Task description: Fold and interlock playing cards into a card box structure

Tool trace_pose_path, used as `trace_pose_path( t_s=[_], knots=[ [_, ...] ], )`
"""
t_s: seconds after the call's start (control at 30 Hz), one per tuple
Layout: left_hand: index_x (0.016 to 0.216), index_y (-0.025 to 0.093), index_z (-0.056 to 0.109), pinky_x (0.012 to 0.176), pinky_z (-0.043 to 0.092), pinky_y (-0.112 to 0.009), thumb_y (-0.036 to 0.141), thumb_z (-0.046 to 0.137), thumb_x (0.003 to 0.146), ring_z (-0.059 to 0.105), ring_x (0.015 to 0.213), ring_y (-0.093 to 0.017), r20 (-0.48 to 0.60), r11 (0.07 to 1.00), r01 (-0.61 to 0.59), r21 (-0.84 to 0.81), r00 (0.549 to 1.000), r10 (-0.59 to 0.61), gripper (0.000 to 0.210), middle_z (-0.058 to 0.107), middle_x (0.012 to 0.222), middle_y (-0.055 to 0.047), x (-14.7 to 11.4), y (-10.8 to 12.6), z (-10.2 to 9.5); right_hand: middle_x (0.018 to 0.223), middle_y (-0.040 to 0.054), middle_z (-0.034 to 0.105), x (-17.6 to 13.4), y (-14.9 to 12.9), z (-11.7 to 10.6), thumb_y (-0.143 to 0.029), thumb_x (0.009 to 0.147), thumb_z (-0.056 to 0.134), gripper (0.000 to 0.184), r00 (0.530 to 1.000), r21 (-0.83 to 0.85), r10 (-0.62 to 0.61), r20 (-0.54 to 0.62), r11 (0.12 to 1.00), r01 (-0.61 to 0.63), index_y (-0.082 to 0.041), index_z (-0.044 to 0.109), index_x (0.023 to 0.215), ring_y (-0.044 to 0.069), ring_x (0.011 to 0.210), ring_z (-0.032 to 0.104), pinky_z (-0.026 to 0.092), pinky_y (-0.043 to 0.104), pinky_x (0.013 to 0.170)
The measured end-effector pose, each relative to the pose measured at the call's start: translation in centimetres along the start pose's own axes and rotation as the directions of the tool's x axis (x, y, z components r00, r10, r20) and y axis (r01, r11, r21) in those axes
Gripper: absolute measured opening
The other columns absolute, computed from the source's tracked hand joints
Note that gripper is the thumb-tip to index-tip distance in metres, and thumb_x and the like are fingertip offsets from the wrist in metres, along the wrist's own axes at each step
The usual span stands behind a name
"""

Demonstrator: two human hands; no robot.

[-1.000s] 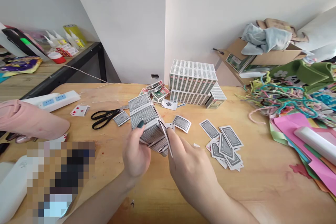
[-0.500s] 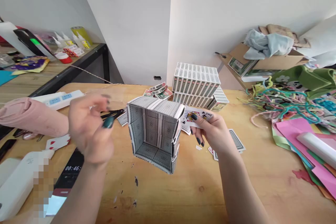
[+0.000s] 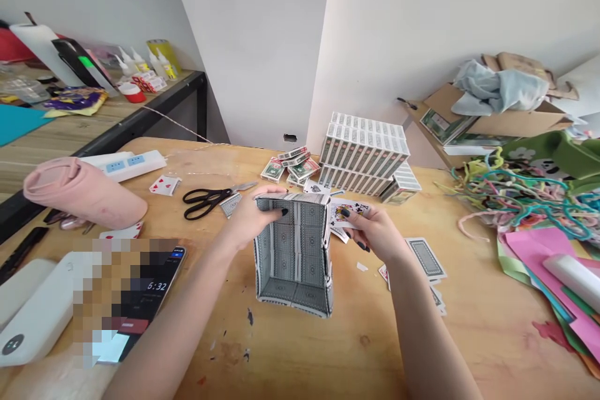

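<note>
An open-fronted box point(image 3: 307, 244) made of playing cards, grey patterned backs showing inside, stands tilted before me. My left hand point(image 3: 253, 219) grips its upper left edge, thumb inside and fingers over the top. To the right of the box, my right hand point(image 3: 372, 230) pinches a king of clubs playing card point(image 3: 341, 211). That card's left end meets the box's right side; whether it is stuck there I cannot tell. Behind the box lie black-handled scissors point(image 3: 206, 201) and small card packs point(image 3: 300, 165). Loose cards point(image 3: 425, 259) lie right of my right wrist.
Stacked card packs point(image 3: 363, 147) stand at the back. A pink roll point(image 3: 84, 194), a power strip point(image 3: 134, 165), a phone point(image 3: 154, 290) and a white device point(image 3: 51, 306) occupy the left. Tangled yarn point(image 3: 520, 200) and coloured paper point(image 3: 539, 256) fill the right.
My left hand has come from the left, where it was off the box, and now grips its upper left edge. My right hand still holds the king of clubs card. The view has shifted left.
</note>
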State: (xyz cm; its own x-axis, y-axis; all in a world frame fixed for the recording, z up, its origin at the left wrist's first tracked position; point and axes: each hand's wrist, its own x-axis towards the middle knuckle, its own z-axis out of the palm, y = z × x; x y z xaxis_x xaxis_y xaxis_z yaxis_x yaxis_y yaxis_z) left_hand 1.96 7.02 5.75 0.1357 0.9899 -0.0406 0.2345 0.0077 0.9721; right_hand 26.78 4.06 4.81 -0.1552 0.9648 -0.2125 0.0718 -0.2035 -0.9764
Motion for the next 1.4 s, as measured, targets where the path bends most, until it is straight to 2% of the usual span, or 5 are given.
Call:
trace_pose_path(
  t_s=[0.33,0.53,0.77,1.07,1.4],
  knots=[
    [0.089,0.019,0.065,0.082,0.046,-0.033,0.009,0.065,0.066,0.062,0.086,-0.018,-0.18,0.988,-0.123,0.092,0.974,0.138,0.025,0.067,0.09,-0.001,-0.9,0.3,1.3,0.043,-0.0043,0.05,-0.3,-0.1,0.0,-0.052,0.075,0.065,0.038,0.998,-0.009,0.07,0.0,0.997,-0.07,-0.016,0.055,0.064,0.004,0.032,0.032,0.021,0.018,0.033],
    [0.086,0.019,0.064,0.076,0.044,-0.029,0.01,0.067,0.063,0.06,0.079,-0.016,-0.224,0.99,-0.133,0.036,0.965,0.138,0.025,0.065,0.085,0.001,-0.7,-0.1,1.4,0.045,-0.0048,0.05,-0.5,-0.2,-0.1,-0.051,0.086,0.054,0.039,0.991,-0.138,-0.098,0.093,0.984,0.11,-0.017,0.05,0.065,0.004,0.033,0.037,0.027,0.018,0.033],
    [0.084,0.018,0.063,0.077,0.042,-0.028,0.015,0.073,0.058,0.059,0.08,-0.016,-0.165,0.989,-0.078,-0.127,0.985,0.057,0.028,0.065,0.085,0.0,-0.6,0.3,1.1,0.06,-0.0001,0.062,-1.8,-1.1,0.2,-0.036,0.093,0.048,0.028,0.972,-0.228,-0.214,0.1,0.945,0.232,-0.016,0.064,0.104,0.011,0.048,0.06,0.052,0.024,0.049],
    [0.087,0.018,0.063,0.072,0.044,-0.027,0.016,0.07,0.062,0.059,0.077,-0.016,-0.119,0.982,-0.128,-0.14,0.987,0.111,0.026,0.065,0.086,-0.001,-1.1,1.0,1.0,0.059,-0.0001,0.059,-2.6,-1.9,0.0,-0.034,0.091,0.051,0.025,0.963,-0.11,-0.243,0.115,0.961,0.255,-0.015,0.068,0.095,0.009,0.039,0.054,0.045,0.022,0.036],
    [0.087,0.018,0.064,0.072,0.044,-0.027,0.017,0.073,0.059,0.06,0.079,-0.017,-0.231,0.989,-0.113,-0.094,0.969,0.089,0.03,0.066,0.088,-0.002,-1.2,1.0,1.0,0.058,-0.0023,0.061,-3.2,-2.8,2.7,-0.026,0.095,0.039,0.022,0.968,-0.446,-0.246,0.05,0.862,0.243,-0.018,0.059,0.1,0.011,0.05,0.061,0.048,0.023,0.053]
  ],
)
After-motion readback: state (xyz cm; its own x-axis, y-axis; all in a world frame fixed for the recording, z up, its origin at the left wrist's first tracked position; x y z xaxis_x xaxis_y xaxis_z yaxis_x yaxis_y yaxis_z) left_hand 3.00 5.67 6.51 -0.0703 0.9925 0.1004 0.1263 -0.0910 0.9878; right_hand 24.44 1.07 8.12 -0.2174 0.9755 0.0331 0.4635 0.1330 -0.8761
